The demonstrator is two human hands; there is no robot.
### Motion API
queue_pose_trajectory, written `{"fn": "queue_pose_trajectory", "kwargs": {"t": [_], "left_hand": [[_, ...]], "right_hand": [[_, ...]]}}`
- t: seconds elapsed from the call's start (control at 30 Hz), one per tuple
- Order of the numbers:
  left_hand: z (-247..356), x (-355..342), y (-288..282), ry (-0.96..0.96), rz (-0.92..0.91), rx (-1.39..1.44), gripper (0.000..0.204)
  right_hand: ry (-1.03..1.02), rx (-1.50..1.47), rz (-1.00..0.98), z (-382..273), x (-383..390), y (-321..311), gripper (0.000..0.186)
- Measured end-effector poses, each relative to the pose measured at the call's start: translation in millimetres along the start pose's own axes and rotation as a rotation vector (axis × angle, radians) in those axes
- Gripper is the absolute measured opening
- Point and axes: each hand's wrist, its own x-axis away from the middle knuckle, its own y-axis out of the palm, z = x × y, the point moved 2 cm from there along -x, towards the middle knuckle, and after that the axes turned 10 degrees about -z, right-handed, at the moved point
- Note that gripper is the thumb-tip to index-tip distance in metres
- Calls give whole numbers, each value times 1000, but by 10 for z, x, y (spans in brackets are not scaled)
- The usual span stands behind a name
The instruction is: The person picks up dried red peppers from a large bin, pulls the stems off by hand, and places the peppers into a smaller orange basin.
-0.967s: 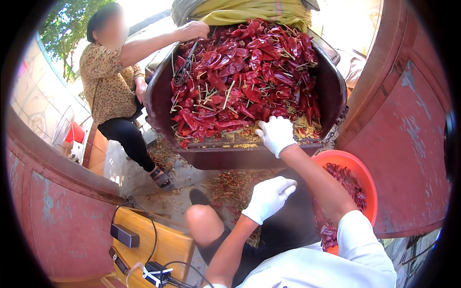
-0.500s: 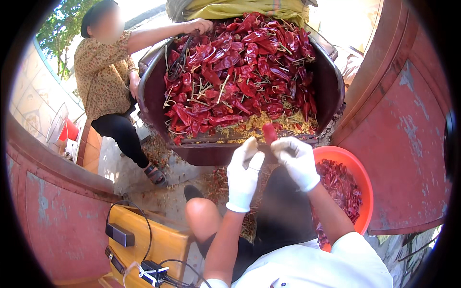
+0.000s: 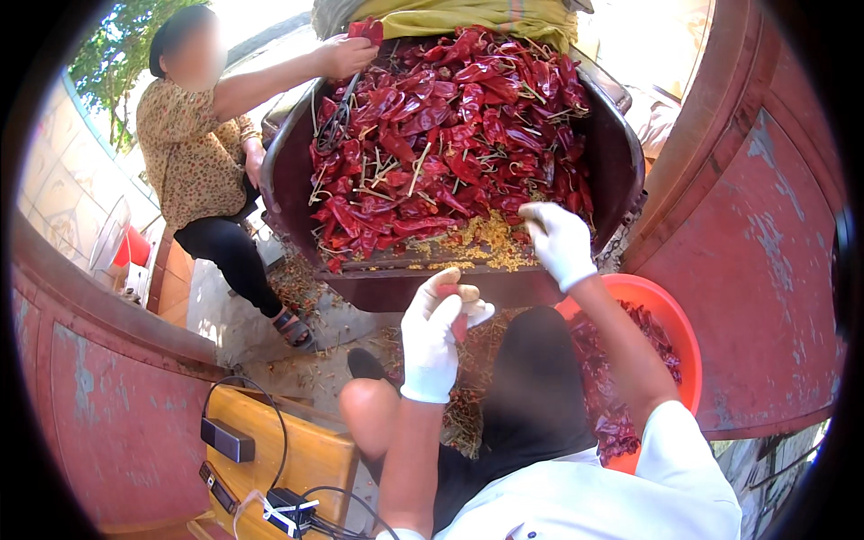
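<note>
At eleven o'clock, the co-worker's hand (image 3: 347, 57) no longer dips into the heap; it is up at the rim with a red pod (image 3: 366, 31) showing above the fingers. Just below it, a dark looped tool (image 3: 333, 128) lies half lost among the pods, its kind hard to make out.

Near centre, toward six o'clock, the left hand (image 3: 432, 333) now has a red piece (image 3: 460, 326) to itself, thumb and fingers closed on it – most of the piece is hidden behind them. The dried peppers (image 3: 450, 135) fill the tub (image 3: 369, 290) at twelve o'clock.

At about half past two, the right hand (image 3: 562, 247) has parted from the left and reached to the tub's near corner, by the yellow seeds (image 3: 504, 243). So one hand keeps the piece while the other is back at the supply – its fingers are bent, but whether they grip anything I cannot tell.

At four o'clock, the right forearm hides part of the orange basin (image 3: 689, 360) and its red pieces (image 3: 652, 337).
</note>
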Motion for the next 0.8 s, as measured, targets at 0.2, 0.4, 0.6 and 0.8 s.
{"fn": "queue_pose_trajectory", "kwargs": {"t": [0.2, 0.4, 0.6, 0.8], "left_hand": [[-17, -3, 24, -68, 20, 15, 36], [-24, -1, -7, -80, 53, -70, 29], [-61, -5, 42, -40, 91, -190, 19], [18, -38, 183, 359, 83, -997, 24]], "right_hand": [[78, 534, -200, 256, -475, 325, 35], [165, 445, -218, 361, -549, 339, 39], [181, 313, -139, 312, -454, 71, 32], [197, -1, -226, -181, -244, -385, 28]]}}
